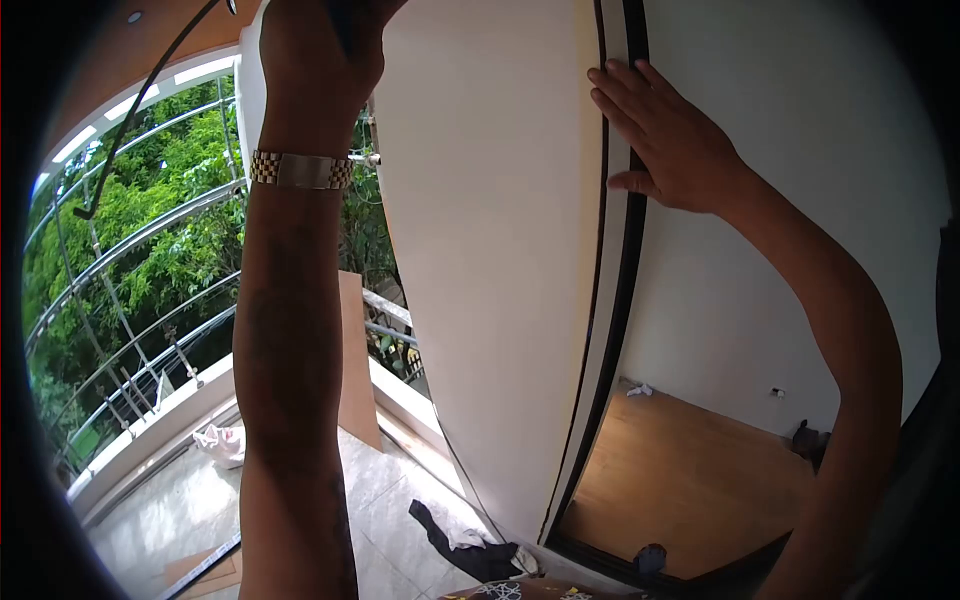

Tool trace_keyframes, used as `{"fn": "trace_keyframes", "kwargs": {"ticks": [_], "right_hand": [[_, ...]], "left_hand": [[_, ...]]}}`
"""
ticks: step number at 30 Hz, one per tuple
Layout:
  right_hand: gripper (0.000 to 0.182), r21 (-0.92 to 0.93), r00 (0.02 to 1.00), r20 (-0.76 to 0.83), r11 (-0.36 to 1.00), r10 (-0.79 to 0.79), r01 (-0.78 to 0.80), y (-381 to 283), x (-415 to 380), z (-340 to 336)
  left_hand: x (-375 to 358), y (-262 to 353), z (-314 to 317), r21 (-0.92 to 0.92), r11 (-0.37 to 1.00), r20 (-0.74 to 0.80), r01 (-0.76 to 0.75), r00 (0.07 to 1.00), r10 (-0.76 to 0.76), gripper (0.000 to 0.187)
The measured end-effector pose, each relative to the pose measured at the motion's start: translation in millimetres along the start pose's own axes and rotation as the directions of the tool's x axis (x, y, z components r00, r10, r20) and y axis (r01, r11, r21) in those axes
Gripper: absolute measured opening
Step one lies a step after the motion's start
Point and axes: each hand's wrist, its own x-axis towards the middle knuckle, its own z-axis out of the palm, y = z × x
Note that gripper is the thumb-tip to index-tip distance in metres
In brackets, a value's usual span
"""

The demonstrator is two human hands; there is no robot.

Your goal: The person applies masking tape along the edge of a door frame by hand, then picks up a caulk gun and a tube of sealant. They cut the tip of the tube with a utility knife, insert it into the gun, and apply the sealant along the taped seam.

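My left hand [320,60] is raised at the top edge, partly cut off, with a metal watch band [302,171] around the wrist. A dark blue thing [347,22] shows against its palm; the fingers are out of view, and I cannot make out what it is. My right hand [675,140] lies open, fingers stretched out, against the dark frame [628,230] of a doorway. Its fingertips reach the edge of the white wall panel [490,220] that stands between my two arms.
Left is a balcony with metal railings [150,220] and trees behind. A brown board [358,360] leans by the ledge. Dark cloth [465,555] and a white bag [222,443] lie on the tiles. Through the doorway are a wooden floor [690,480] and a wall socket [777,392].
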Motion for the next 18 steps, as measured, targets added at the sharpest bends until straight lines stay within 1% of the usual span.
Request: {"fn": "trace_keyframes", "kwargs": {"ticks": [1, 2, 3, 4, 5, 6, 7, 8, 9, 10, 11, 12, 13, 14, 15, 17, 18], "right_hand": [[0.091, 0.025, 0.999, 0.05, 0.999, -0.023, 0.021, -19, -12, 0], [0.093, 0.043, 0.994, 0.094, 0.998, -0.047, 0.044, -38, -24, -3], [0.098, 0.114, 0.986, 0.145, 0.991, -0.084, 0.068, -57, -39, -2], [0.101, 0.115, 0.974, 0.19, 0.988, -0.123, 0.102, -76, -52, -1], [0.103, 0.155, 0.963, 0.222, 0.981, -0.15, 0.117, -97, -68, 0], [0.102, 0.155, 0.937, 0.289, 0.975, -0.197, 0.157, -116, -82, -6], [0.1, 0.133, 0.919, 0.299, 0.965, -0.256, 0.226, -132, -97, -8], [0.099, 0.123, 0.899, 0.313, 0.952, -0.306, 0.281, -145, -108, -8], [0.097, 0.137, 0.894, 0.306, 0.945, -0.326, 0.298, -153, -114, -11], [0.096, 0.163, 0.898, 0.3, 0.944, -0.323, 0.286, -156, -113, -14], [0.094, 0.182, 0.902, 0.292, 0.944, -0.318, 0.274, -151, -106, -13], [0.094, 0.146, 0.909, 0.284, 0.951, -0.304, 0.272, -142, -95, -16], [0.093, 0.137, 0.931, 0.27, 0.967, -0.245, 0.215, -134, -82, -19], [0.091, 0.14, 0.948, 0.257, 0.978, -0.187, 0.155, -127, -73, -21], [0.091, 0.126, 0.951, 0.252, 0.98, -0.179, 0.151, -118, -63, -22], [0.09, 0.025, 0.982, 0.184, 0.999, -0.035, 0.03, -94, -44, -19], [0.088, 0.006, 0.982, 0.19, 1.0, -0.001, 0.0, -83, -37, -19]], "left_hand": [[-5, -20, -6, 0.393, 0.81, 0.278, -0.436, 0.895, 0.348, 0.029], [-10, -18, -1, 0.396, 0.814, 0.275, -0.425, 0.901, 0.336, 0.029], [-11, -11, 9, 0.408, 0.812, 0.244, -0.417, 0.907, 0.343, 0.022], [-7, -5, 14, 0.419, 0.808, 0.214, -0.414, 0.91, 0.355, 0.016], [-1, 0, 11, 0.423, 0.805, 0.214, -0.417, 0.909, 0.358, 0.016], [7, 5, 6, 0.014, 1.0, 0.021, -0.003, 1.0, 0.002, 0.014], [14, 9, 2, -0.441, 0.822, 0.013, 0.36, 0.919, -0.395, 0.012], [16, 10, 0, -0.437, 0.831, 0.013, 0.345, 0.926, -0.377, 0.012], [17, 10, -2, -0.441, 0.817, 0.007, 0.371, 0.912, -0.41, 0.013], [20, 12, -3, -0.448, 0.805, -0.001, 0.389, 0.9, -0.436, 0.013], [25, 14, -1, -0.45, 0.818, -0.001, 0.358, 0.916, -0.401, 0.013], [29, 19, 3, -0.433, 0.822, -0.058, 0.37, 0.898, -0.435, 0.013], [34, 23, 6, -0.416, 0.821, -0.115, 0.391, 0.873, -0.474, 0.013], [38, 24, 8, -0.394, 0.834, -0.131, 0.386, 0.875, -0.466, 0.012], [42, 23, 3, -0.394, 0.839, -0.127, 0.374, 0.882, -0.453, 0.012], [50, 14, -4, -0.391, 0.843, -0.073, 0.369, 0.901, -0.428, 0.012], [56, 5, -2, -0.319, 0.869, -0.099, 0.379, 0.898, -0.429, 0.013]]}}
